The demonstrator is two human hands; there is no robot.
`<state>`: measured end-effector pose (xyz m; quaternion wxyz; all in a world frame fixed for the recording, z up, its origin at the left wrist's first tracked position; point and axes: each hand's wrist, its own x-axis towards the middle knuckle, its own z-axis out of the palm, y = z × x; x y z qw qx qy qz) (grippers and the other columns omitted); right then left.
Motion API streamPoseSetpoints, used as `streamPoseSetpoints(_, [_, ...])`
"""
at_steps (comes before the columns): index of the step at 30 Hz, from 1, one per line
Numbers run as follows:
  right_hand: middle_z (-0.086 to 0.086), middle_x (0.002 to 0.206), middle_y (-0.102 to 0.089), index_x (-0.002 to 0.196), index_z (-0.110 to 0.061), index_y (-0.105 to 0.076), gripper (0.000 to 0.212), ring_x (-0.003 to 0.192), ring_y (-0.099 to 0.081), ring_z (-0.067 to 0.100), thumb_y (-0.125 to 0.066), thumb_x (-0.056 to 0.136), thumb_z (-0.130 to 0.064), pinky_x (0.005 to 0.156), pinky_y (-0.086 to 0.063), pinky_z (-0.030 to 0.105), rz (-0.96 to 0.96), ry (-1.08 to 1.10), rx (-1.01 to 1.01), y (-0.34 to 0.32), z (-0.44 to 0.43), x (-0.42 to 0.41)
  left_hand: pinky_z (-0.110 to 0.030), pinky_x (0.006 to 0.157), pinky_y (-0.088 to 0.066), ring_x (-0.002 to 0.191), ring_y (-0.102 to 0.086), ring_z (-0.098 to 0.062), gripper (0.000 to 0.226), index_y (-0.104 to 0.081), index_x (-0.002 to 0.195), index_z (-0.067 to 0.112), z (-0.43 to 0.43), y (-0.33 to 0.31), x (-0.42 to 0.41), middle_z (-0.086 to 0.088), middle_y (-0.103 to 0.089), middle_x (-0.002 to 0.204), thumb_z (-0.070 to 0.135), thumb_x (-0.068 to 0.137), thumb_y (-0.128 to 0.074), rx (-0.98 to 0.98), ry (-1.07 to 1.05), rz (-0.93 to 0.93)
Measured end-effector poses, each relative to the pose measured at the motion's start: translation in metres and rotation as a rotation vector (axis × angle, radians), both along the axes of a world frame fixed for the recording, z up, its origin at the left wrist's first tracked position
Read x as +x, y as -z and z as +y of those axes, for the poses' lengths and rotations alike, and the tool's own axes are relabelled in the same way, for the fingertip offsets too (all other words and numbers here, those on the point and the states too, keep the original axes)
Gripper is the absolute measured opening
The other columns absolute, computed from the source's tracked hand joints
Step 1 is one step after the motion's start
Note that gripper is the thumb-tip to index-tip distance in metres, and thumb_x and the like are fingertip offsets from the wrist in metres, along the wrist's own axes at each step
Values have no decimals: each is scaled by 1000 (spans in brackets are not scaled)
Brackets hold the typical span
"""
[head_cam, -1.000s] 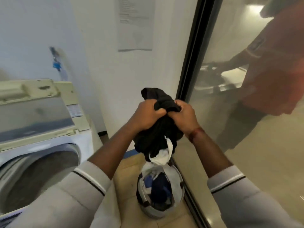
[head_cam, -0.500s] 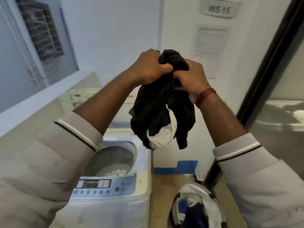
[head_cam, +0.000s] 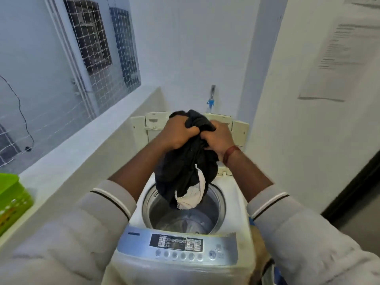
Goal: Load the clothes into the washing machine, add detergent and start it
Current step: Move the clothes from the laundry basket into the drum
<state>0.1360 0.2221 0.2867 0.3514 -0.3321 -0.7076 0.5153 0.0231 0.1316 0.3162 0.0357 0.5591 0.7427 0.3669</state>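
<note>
A bundle of clothes (head_cam: 181, 171), mostly black with a white piece at the bottom, hangs over the open drum (head_cam: 185, 214) of a white top-loading washing machine (head_cam: 232, 188). My left hand (head_cam: 177, 132) and my right hand (head_cam: 218, 136) grip the top of the bundle side by side. The bundle's lower end dips just inside the drum's rim. The lid (head_cam: 141, 124) stands folded upright at the back. The control panel (head_cam: 176, 245) with a row of buttons faces me. Some fabric lies at the drum's bottom.
A green basket (head_cam: 12, 200) sits on the white ledge (head_cam: 67, 153) at the left, under a meshed window (head_cam: 98, 48). A tap (head_cam: 211, 97) is on the wall behind the machine. A paper notice (head_cam: 339, 56) hangs on the right wall. A dark door frame (head_cam: 353, 182) stands at the right.
I have turned from the laundry basket on the floor to the machine. Both hands carried the bundle left and lowered it over the drum opening.
</note>
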Motion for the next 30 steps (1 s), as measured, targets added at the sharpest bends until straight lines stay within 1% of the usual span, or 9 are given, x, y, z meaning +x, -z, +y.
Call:
streamPoseSetpoints(2, [3, 74, -66, 69, -24, -62, 18, 71, -65, 22, -60, 74, -6, 57, -54, 29, -93, 8, 34, 27, 0, -15, -18, 52, -36, 56, -51, -14, 27, -54, 61, 9, 2, 34, -17, -4, -55, 58, 26, 83, -61, -45, -17, -42])
streamPoseSetpoints(5, [5, 84, -67, 77, -21, -59, 11, 82, -63, 28, -60, 78, -11, 72, -51, 36, -245, 23, 122, 68, 2, -30, -34, 60, -41, 66, -57, -21, 28, -58, 69, 6, 5, 81, -35, -11, -62, 68, 29, 84, -59, -94, -30, -97])
streamPoseSetpoints(8, [10, 97, -67, 95, -12, -63, 13, 89, -61, 29, -59, 82, -8, 79, -48, 35, -274, 21, 93, 104, 0, -37, -28, 58, -38, 65, -55, -18, 24, -56, 70, 7, 6, 117, -40, -8, -60, 68, 26, 84, -60, -107, -24, -158])
streamPoseSetpoints(11, [7, 93, -63, 92, -11, -59, 9, 86, -59, 25, -60, 84, -8, 74, -44, 30, -276, -7, 87, 124, -2, -39, -29, 59, -38, 65, -53, -17, 21, -55, 73, 5, 7, 144, -48, -10, -59, 71, 22, 84, -60, -131, -10, -190])
streamPoseSetpoints(14, [5, 102, -61, 97, -16, -57, 18, 94, -58, 22, -67, 82, -13, 78, -40, 25, -417, -56, 79, 146, 7, -38, -31, 71, -45, 81, -60, -25, 20, -61, 88, 1, 6, 165, -61, -16, -65, 89, 20, 83, -63, -299, 17, -203])
streamPoseSetpoints(16, [7, 120, -56, 114, -17, -57, 42, 109, -57, 23, -75, 77, -24, 89, -42, 25, -563, -66, 32, 168, 15, -31, -36, 89, -47, 107, -58, -30, 47, -56, 119, 6, 2, 182, -69, -17, -59, 119, 30, 80, -66, -564, -36, -170])
streamPoseSetpoints(18, [7, 135, -46, 130, -20, -51, 64, 118, -53, 25, -77, 73, -35, 99, -44, 31, -687, -85, -27, 186, 19, -23, -40, 103, -43, 124, -48, -30, 77, -39, 140, 12, -4, 201, -77, -14, -45, 140, 42, 76, -68, -732, -104, -132])
streamPoseSetpoints(22, [9, 148, -35, 141, -25, -41, 74, 130, -45, 31, -75, 77, -42, 108, -41, 41, -793, -102, -34, 205, 17, -14, -42, 108, -39, 132, -42, -30, 76, -31, 145, 20, -10, 220, -78, -10, -37, 149, 46, 82, -64, -723, -129, -99])
streamPoseSetpoints(30, [8, 149, -35, 141, -25, -42, 76, 133, -41, 28, -75, 76, -43, 110, -37, 38, -753, -125, 17, 213, 11, -16, -44, 109, -36, 135, -37, -30, 76, -27, 146, 22, -8, 225, -70, -10, -31, 151, 51, 84, -60, -695, -71, -46])
